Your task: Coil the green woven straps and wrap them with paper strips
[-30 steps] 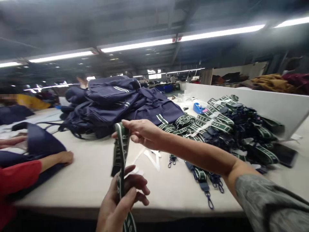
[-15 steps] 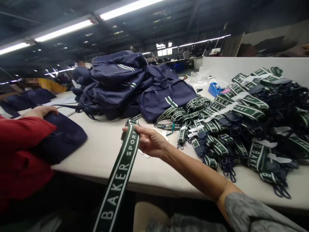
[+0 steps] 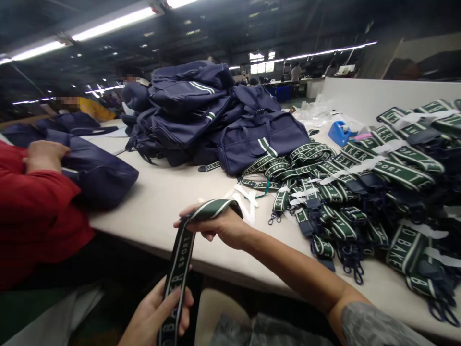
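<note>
A dark green webbing strap [image 3: 182,252] with white edge stripes and lettering runs between my two hands. My right hand [image 3: 225,228] grips it above the table's front edge, and a length of the strap loops back over that hand. Lower down, in front of the table, my left hand [image 3: 158,307] is closed around the same strap with the thumb across its face. Its bottom end runs out of view. On the table beyond my right hand lie white paper strips [image 3: 247,204].
Bundled straps with dark clips [image 3: 345,192] cover the table's right side. Navy bags [image 3: 187,110] are piled at the back. A blue tape dispenser [image 3: 340,133] stands near a white panel [image 3: 389,98]. A co-worker's red sleeve [image 3: 43,202] and a navy bag [image 3: 101,168] are at left.
My left hand has come into view and holds the strap's lower part. My right hand has turned over, with the strap now folded across it. The co-worker's hand has shifted on the navy bag.
</note>
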A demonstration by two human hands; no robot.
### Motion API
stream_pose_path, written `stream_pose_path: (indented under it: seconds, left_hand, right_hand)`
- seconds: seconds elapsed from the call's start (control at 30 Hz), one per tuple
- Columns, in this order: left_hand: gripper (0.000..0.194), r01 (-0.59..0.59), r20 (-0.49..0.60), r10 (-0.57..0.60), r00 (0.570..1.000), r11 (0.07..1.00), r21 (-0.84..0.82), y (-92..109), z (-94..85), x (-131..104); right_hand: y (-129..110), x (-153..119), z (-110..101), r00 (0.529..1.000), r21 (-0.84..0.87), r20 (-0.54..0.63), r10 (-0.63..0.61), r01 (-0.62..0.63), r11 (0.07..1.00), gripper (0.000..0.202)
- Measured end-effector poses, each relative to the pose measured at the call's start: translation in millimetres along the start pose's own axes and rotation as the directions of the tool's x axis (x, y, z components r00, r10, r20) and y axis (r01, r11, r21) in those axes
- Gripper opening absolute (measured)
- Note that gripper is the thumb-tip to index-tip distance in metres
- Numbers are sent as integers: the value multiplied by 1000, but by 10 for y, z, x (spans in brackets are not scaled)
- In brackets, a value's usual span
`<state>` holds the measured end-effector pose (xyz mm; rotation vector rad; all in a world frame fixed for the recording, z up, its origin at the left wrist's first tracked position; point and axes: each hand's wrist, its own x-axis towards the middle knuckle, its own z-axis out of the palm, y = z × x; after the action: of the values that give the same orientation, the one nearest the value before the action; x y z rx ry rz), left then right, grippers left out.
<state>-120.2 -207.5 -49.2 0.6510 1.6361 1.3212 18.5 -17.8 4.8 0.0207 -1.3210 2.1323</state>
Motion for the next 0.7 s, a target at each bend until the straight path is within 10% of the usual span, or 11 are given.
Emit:
stream_pose_path:
  seconds: [0.17,0.27,0.47,0.57,0.7]
  left_hand:
    - [57,-250,-314,191,930,955,-160,403,37,260]
    - [48,-431,-477,301,826,882,-191,606,-73,241]
    - [24,-607,-380,635,673,767,207,872,-107,-70]
    - [23,-608,-306,717,626,695,384,972,-164,-154]
    - [22,-604,-243,757,607,637,479,1109,-269,-205]
  right_hand:
    - [359,-413,303,942,-288,333,-50,152,946,15]
    - [672,-674,342,852,-543,506,-130,433,720,24]
    - [1028,-863,171,783,-714,594,-186,620,326,32]
    - [1115,-978,39,797,-712,579,-170,596,371,45]
    - [1324,-1257,-160,939,-767,345,-6,286,574,62]
